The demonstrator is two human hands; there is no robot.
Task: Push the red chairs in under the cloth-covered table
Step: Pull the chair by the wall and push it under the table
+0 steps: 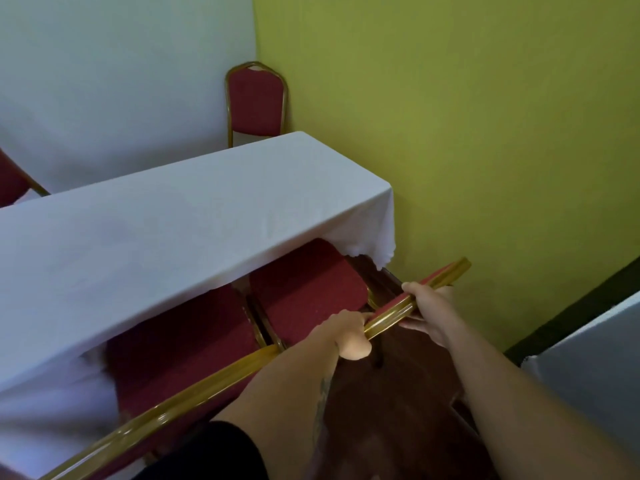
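Observation:
A long table under a white cloth (pixel 173 237) runs from lower left to upper right. Two red chairs with gold frames stand at its near side. The right chair's seat (pixel 304 289) lies partly under the cloth edge. My left hand (pixel 346 336) and my right hand (pixel 429 310) both grip the gold top rail of its backrest (pixel 446 271). The left chair (pixel 180 344) stands beside it, seat partly under the cloth, its gold top rail (pixel 166 407) crossing my left forearm's side.
A yellow-green wall (pixel 485 133) stands close on the right of the table end. Another red chair (pixel 255 102) stands in the far corner behind the table. Part of a red chair (pixel 14 181) shows at the left edge. A white-covered surface (pixel 595 368) sits at lower right.

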